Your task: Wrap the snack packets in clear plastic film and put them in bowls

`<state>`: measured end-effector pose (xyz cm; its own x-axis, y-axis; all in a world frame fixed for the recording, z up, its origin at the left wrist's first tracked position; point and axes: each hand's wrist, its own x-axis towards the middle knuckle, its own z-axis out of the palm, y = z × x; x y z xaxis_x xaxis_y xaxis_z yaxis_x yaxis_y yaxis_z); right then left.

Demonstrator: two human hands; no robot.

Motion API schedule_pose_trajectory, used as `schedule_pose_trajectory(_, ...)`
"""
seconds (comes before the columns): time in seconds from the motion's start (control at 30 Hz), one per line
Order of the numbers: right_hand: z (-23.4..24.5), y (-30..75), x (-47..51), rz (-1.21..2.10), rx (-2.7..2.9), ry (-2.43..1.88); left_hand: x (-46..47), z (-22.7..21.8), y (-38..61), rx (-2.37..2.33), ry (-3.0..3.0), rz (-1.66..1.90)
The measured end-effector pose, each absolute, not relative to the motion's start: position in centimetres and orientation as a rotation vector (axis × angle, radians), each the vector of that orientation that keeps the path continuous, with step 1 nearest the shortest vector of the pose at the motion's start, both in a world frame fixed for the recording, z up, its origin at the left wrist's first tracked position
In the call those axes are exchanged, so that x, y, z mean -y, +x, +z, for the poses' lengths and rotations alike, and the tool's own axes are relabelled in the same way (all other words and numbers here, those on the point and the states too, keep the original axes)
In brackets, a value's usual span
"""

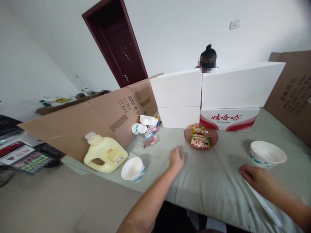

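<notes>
Short of snack plate (187, 138) — left hand (176, 159), empty.

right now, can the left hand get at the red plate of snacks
Probably yes. The left hand lies on the grey cloth just short of the red plate, with only bare cloth between them. The paper bowl and yellow jug sit off to its other side.

A yellow jug (105, 154) sits just before a leaning cardboard sheet (73, 129); white boxes (177, 89) stand stacked behind, with a dark door (119, 42) beyond
</notes>
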<state>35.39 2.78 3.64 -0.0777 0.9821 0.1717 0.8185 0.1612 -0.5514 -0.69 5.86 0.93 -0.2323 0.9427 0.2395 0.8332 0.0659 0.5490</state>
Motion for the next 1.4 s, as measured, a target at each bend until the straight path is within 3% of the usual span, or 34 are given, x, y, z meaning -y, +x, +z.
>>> schedule_pose_trajectory(0.2, -1.1, 32.1, 6.7, 0.69, 1.944, -1.6, -12.7, 4.3, -10.9, -2.701, 1.344, 0.718)
schedule_pose_trajectory(0.53, -3.3, 35.9, 10.3, 0.642, 1.76, -1.713, -11.9, 2.0, -12.4, -2.76, 1.438, 0.455)
schedule_pose_trajectory(0.87, -0.6, 31.4, 8.9, 0.7, 1.851, -1.586, -6.0, 0.5, -7.4, -2.463, 2.064, 0.365)
schedule_pose_trajectory(1.3, 0.4, 30.0, 8.6, 0.669, 1.816, -1.571, -4.1, 1.0, -2.2, -1.94, 2.063, 0.559)
schedule_pose_trajectory(1.4, 1.1, 28.8, 8.3, 0.707, 1.817, -1.505, -1.6, 1.7, 1.4, -1.566, 1.671, 0.668)
